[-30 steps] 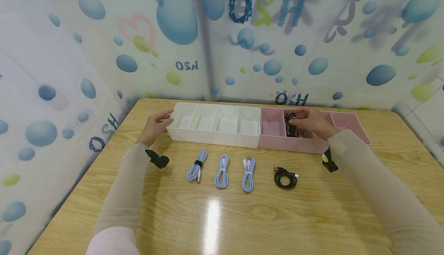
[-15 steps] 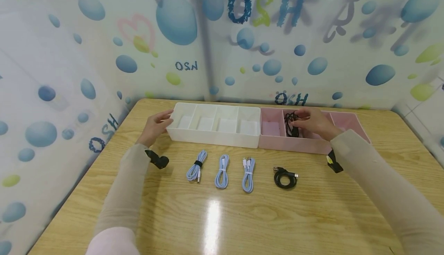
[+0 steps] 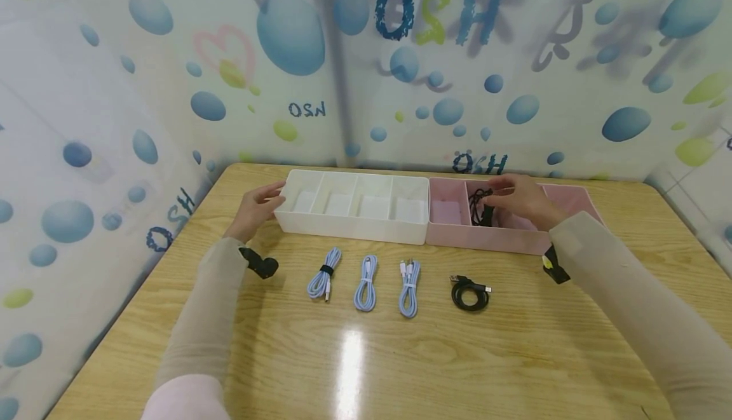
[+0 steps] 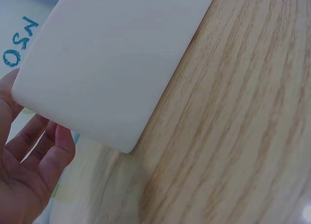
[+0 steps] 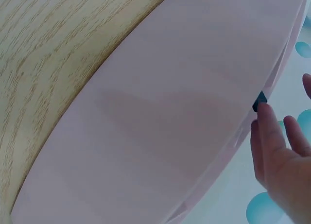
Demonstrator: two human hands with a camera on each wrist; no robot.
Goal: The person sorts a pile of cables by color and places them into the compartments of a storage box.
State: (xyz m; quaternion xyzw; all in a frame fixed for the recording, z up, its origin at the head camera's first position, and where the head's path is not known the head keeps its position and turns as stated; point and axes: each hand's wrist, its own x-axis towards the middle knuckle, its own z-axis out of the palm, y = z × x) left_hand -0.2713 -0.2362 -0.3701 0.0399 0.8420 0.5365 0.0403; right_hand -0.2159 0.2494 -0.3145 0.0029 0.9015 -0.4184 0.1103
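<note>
In the head view, my left hand (image 3: pixel 255 209) rests against the left end of a white divided storage box (image 3: pixel 351 225). The left wrist view shows its fingers (image 4: pixel 57 151) bent loosely at the box's end wall. My right hand (image 3: pixel 523 200) reaches over the pink divided storage box (image 3: pixel 480 237), thumb and forefinger apart. Beneath its fingertips a coiled black cable (image 3: pixel 477 206) stands in the second compartment from the left. From the right wrist, the fingers (image 5: pixel 272 131) look fairly straight, with a small dark piece at one tip. The pink wall hides most of the cable there.
On the wooden table (image 3: pixel 366 369) in front of the boxes lie a light blue cable with a black strap (image 3: pixel 325 274), two more light blue cables (image 3: pixel 366 283) and a coiled black cable (image 3: pixel 470 294). A patterned curtain (image 3: pixel 366 89) hangs behind the table.
My right hand has shifted slightly to the right over the pink box, showing more of the black cable. The left hand and the cables on the table stay put.
</note>
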